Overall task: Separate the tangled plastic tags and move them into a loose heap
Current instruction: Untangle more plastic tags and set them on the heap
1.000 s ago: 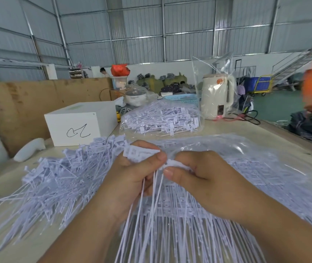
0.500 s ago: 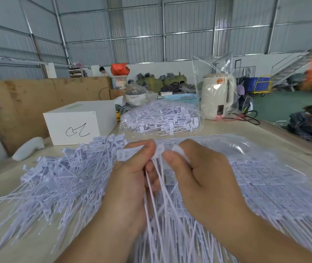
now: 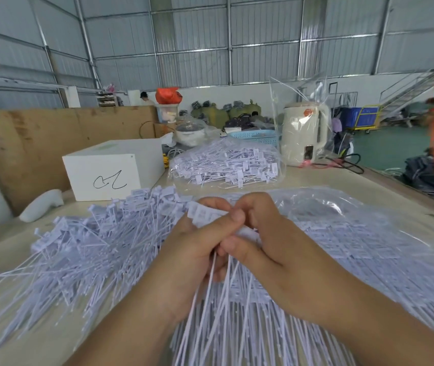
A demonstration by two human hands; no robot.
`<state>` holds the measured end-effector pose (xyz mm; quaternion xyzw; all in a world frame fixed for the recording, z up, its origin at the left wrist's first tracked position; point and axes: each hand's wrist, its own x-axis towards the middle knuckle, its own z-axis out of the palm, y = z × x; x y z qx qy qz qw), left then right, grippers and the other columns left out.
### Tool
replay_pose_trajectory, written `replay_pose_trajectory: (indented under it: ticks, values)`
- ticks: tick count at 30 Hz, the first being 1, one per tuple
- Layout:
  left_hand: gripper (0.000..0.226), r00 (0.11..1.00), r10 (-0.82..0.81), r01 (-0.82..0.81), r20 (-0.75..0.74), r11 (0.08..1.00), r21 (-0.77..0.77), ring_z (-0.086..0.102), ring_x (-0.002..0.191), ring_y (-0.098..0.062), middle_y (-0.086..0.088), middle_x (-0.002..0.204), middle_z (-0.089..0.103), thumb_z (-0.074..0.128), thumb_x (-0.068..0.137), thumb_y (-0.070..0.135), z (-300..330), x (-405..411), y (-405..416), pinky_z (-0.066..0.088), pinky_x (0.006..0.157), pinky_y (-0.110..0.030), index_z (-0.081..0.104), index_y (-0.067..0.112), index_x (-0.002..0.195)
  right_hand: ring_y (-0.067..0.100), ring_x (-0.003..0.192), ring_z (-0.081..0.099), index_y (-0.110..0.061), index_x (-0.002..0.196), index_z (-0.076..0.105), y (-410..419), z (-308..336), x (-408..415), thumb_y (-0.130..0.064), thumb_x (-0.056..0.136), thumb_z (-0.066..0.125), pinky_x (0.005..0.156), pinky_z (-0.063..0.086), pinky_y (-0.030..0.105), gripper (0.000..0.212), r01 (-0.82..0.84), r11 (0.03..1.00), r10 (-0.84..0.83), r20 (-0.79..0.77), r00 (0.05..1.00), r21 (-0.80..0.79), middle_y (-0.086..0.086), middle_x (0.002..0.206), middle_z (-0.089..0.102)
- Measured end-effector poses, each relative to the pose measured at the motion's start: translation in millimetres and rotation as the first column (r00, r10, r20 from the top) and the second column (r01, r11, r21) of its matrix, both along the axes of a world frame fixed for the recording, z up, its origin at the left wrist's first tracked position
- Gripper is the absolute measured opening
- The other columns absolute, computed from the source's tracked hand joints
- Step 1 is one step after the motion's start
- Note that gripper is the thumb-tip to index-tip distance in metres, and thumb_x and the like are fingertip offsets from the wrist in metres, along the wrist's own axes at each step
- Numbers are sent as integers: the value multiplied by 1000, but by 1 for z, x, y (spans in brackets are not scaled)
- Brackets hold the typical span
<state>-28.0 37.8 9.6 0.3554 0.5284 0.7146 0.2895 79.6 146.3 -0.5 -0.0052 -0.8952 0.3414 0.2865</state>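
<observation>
White plastic tags (image 3: 205,215) are bunched between both hands above the table (image 3: 316,178), their thin tails hanging down toward the near edge. The tails cross each other, so a hard tug could probably snap one or drag extra tags along. Left hand (image 3: 192,254) curls its fingers closed around the bunch, thumb pressed on top. Right hand (image 3: 268,249) pinches the tag heads with curled fingers. A loose heap (image 3: 83,249) lies just left; bagged tags (image 3: 369,233) lie right.

the left hand (image 3: 194,249) and right hand (image 3: 271,247) are meeting knuckle to knuckle, forearms angling inward. both are curling their fingers and pinching with thumbs pressing forward.
</observation>
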Motion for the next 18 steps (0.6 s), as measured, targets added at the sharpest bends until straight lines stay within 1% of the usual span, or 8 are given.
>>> replay_pose_trajectory:
  ticks: [2, 5, 7, 9, 11, 12, 14, 18]
  values:
    - [45, 1000, -7, 6, -15, 998, -62, 39, 33, -8, -10, 58, 49, 82, 57, 25, -2, -3, -1, 31, 31, -18, 66, 5, 94, -9, 100, 57, -46, 129, 22, 2, -2, 0, -54, 92, 45, 83, 43, 13, 44, 35, 998, -36, 15, 999, 46, -29, 104, 61]
    - [20, 996, -71, 66, -59, 995, -76, 38, 31, -9, -7, 52, 52, 78, 57, 21, 1, -6, -3, 31, 32, -15, 71, 14, 74, -13, 99, 53, -56, 131, 16, 1, -3, -1, -56, 92, 47, 81, 39, 8, 50, 35, 998, -36, 30, 999, 57, -43, 99, 49]
    - [21, 996, -75, 73, -47, 996, -46, 40, 34, -10, -10, 58, 58, 81, 56, 12, 2, -9, -2, 33, 34, -15, 68, 20, 70, -9, 94, 57, -57, 131, 18, 1, -2, -2, -58, 92, 49, 79, 43, 13, 50, 47, 998, -48, 17, 999, 31, -38, 98, 52]
    - [27, 999, -32, 32, -37, 999, -2, 41, 36, -10, -9, 58, 56, 85, 52, 12, 3, -11, -1, 33, 35, -17, 66, 25, 67, -3, 77, 59, -43, 129, 31, 3, 1, -1, -68, 88, 45, 69, 47, 23, 50, 94, 995, -93, -14, 996, 44, -24, 85, 59]
    - [16, 1000, 11, -11, -13, 998, 59, 38, 35, -9, -3, 47, 46, 78, 53, 24, 5, -11, -1, 32, 34, -17, 66, 27, 63, 5, 53, 50, -30, 102, 52, 4, 5, 1, -70, 89, 41, 53, 42, 34, 43, 122, 988, -122, -6, 992, 92, -13, 62, 53]
    - [13, 1000, 28, -28, -8, 997, 78, 36, 34, -8, -1, 45, 43, 76, 54, 26, 6, -12, -1, 31, 34, -17, 66, 27, 62, 7, 46, 42, -27, 86, 52, 5, 6, 2, -67, 91, 42, 50, 36, 37, 42, 118, 989, -119, 10, 993, 91, -10, 55, 47]
    - [10, 998, 57, -56, -5, 995, 88, 36, 34, -9, 0, 44, 41, 74, 58, 25, 5, -12, 0, 31, 34, -17, 66, 27, 63, 8, 44, 34, -22, 70, 44, 7, 6, 3, -60, 92, 46, 48, 30, 35, 44, 122, 991, -123, 31, 992, 50, -7, 51, 40]
    - [8, 994, 98, -104, 47, 984, 143, 37, 35, -9, 1, 45, 41, 71, 63, 21, -1, -6, 6, 31, 36, -15, 63, 25, 64, 11, 47, 40, -19, 67, 43, 4, 7, 1, -58, 89, 49, 50, 35, 38, 45, 228, 972, -228, -12, 974, 64, -4, 51, 42]
